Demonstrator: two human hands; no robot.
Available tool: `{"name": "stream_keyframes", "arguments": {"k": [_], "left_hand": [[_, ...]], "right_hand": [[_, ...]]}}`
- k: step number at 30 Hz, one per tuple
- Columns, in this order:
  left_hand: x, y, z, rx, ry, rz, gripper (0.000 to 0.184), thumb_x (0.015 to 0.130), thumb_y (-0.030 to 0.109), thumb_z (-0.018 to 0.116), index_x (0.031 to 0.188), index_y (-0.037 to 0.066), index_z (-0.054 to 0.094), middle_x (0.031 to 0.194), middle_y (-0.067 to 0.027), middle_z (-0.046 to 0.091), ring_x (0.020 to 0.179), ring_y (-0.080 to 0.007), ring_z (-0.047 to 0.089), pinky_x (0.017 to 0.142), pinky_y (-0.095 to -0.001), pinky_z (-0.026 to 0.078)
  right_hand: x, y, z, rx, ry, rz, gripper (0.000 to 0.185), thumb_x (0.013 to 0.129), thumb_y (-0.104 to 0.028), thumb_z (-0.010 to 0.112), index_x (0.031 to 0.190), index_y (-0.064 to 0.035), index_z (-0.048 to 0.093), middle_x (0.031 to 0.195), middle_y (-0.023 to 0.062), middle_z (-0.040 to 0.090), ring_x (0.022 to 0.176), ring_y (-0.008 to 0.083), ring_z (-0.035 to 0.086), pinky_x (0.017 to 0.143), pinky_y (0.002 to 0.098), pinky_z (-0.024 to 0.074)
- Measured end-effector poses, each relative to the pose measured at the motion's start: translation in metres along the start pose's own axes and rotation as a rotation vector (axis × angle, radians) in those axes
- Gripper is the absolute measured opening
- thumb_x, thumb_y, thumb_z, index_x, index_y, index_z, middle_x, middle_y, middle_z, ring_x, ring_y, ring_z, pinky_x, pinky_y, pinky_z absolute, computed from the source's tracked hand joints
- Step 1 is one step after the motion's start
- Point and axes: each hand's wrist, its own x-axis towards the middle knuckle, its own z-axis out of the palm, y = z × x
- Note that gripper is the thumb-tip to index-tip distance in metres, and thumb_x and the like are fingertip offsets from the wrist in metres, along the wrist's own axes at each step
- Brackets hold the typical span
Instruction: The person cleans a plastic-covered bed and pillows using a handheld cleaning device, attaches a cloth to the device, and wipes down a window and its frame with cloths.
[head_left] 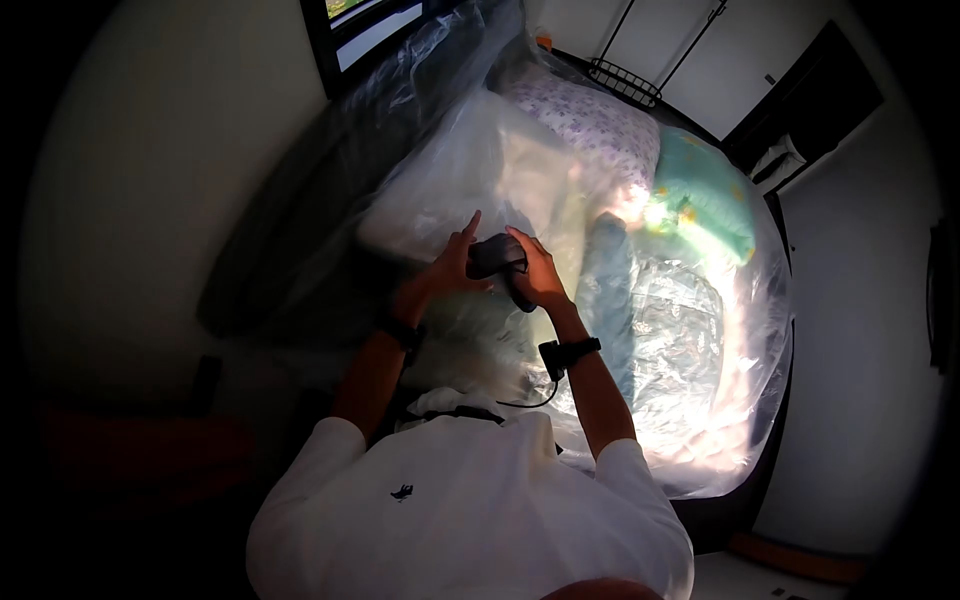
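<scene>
Dark item (497, 257), one, perhaps folded cloth: lying between the two hands, over the plastic-covered bed (680, 310), nearer its left edge than its right. Long axis running roughly crosswise, right end drooping toward the near edge. Right hand (540, 272): fingers clamping that end. Left hand (452, 264): fingers standing apart around the left end, contact not discernible.

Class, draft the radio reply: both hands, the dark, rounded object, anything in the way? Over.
Bare right hand gripping dark, rounded object; bare left hand at its other end, grip unclear. Object over crinkled, clear plastic sheeting. No obstruction visible.
</scene>
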Motion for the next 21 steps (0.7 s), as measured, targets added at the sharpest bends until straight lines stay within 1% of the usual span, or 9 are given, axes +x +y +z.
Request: {"name": "stream_keyframes", "arguments": {"k": [3, 5, 7, 9, 10, 12, 16, 18, 21], "left_hand": [[0.003, -0.009, 0.002, 0.189, -0.061, -0.341, 0.09, 0.073, 0.015, 0.078, 0.15, 0.027, 0.034, 0.122, -0.021, 0.052, 0.106, -0.0427, 0.059, 0.086, -0.0483, 0.051], [-0.01, -0.04, -0.003, 0.234, -0.01, -0.401, 0.08, 0.074, 0.014, 0.076, 0.145, 0.026, 0.041, 0.122, -0.0188, 0.052, 0.106, -0.0423, 0.059, 0.087, -0.0477, 0.052], [-0.018, -0.048, -0.024, 0.278, 0.041, -0.46, 0.071, 0.075, 0.014, 0.073, 0.141, 0.025, 0.049, 0.122, -0.0167, 0.053, 0.106, -0.0419, 0.059, 0.087, -0.0471, 0.052], [-0.017, -0.032, -0.054, 0.284, 0.34, -0.541, 0.055, 0.079, 0.013, 0.066, 0.132, 0.021, 0.057, 0.123, -0.0142, 0.053, 0.109, -0.0399, 0.057, 0.09, -0.0468, 0.05], [-0.012, -0.036, -0.06, 0.287, 0.345, -0.549, 0.055, 0.079, 0.013, 0.066, 0.132, 0.021, 0.057, 0.123, -0.0142, 0.053, 0.109, -0.0399, 0.057, 0.09, -0.0468, 0.05], [0.006, -0.043, -0.063, 0.362, 0.583, -0.269, 0.057, 0.08, 0.013, 0.063, 0.136, 0.022, 0.055, 0.122, -0.0154, 0.052, 0.114, -0.039, 0.053, 0.095, -0.0473, 0.048], [0.028, -0.034, -0.022, 0.322, 0.304, -0.162, 0.058, 0.083, 0.013, 0.062, 0.139, 0.023, 0.052, 0.136, -0.0197, 0.047, 0.125, -0.0397, 0.047, 0.106, -0.0463, 0.041], [0.021, -0.058, 0.003, 0.464, -0.059, -0.205, 0.056, 0.084, 0.017, 0.063, 0.139, 0.021, 0.053, 0.14, -0.0204, 0.046, 0.129, -0.04, 0.044, 0.107, -0.0457, 0.04], [0.005, -0.07, 0.014, 0.579, 0.081, -0.13, 0.052, 0.084, 0.021, 0.063, 0.135, 0.021, 0.055, 0.135, -0.017, 0.051, 0.122, -0.038, 0.051, 0.102, -0.0465, 0.044]], "right_hand": [[0.013, -0.007, 0.025, 0.063, 0.04, 0.008, 0.077, 0.073, -0.008, 0.068, 0.144, -0.0071, 0.039, 0.126, 0.0204, 0.055, 0.12, 0.0403, 0.052, 0.105, 0.0433, 0.0415], [0.01, 0.008, 0.045, 0.041, 0.039, 0.04, 0.076, 0.074, -0.013, 0.072, 0.142, -0.0058, 0.04, 0.126, 0.0207, 0.055, 0.12, 0.0392, 0.052, 0.105, 0.043, 0.0417], [0.006, 0.041, 0.068, -0.281, 0.177, 0.002, 0.062, 0.077, -0.022, 0.077, 0.131, -0.0057, 0.05, 0.111, 0.0193, 0.063, 0.108, 0.0327, 0.062, 0.095, 0.0388, 0.0488], [0.011, 0.023, 0.07, -0.236, 0.065, 0.195, 0.058, 0.077, -0.025, 0.079, 0.125, -0.0043, 0.052, 0.102, 0.0175, 0.064, 0.1, 0.0321, 0.065, 0.089, 0.0396, 0.0511], [0.014, 0.016, 0.071, -0.195, -0.04, 0.388, 0.055, 0.076, -0.027, 0.08, 0.118, -0.0028, 0.054, 0.093, 0.0157, 0.066, 0.091, 0.0315, 0.067, 0.083, 0.0404, 0.0534], [0.015, 0.034, 0.075, -0.197, -0.065, 0.354, 0.052, 0.078, -0.03, 0.079, 0.115, -0.0025, 0.054, 0.089, 0.0148, 0.067, 0.087, 0.0321, 0.068, 0.078, 0.042, 0.0539], [0.017, 0.093, 0.094, -0.367, -0.085, 0.227, 0.046, 0.081, -0.037, 0.072, 0.109, -0.0031, 0.058, 0.092, 0.0202, 0.068, 0.088, 0.0394, 0.067, 0.078, 0.0482, 0.0536], [0.023, 0.091, 0.098, -0.372, -0.17, 0.237, 0.045, 0.083, -0.038, 0.069, 0.111, -0.0042, 0.059, 0.095, 0.021, 0.069, 0.09, 0.0406, 0.066, 0.078, 0.0486, 0.0533], [0.016, 0.096, 0.108, -0.294, -0.163, 0.171, 0.044, 0.084, -0.038, 0.067, 0.114, -0.0059, 0.059, 0.102, 0.0225, 0.068, 0.095, 0.0421, 0.065, 0.079, 0.0493, 0.053]]}}
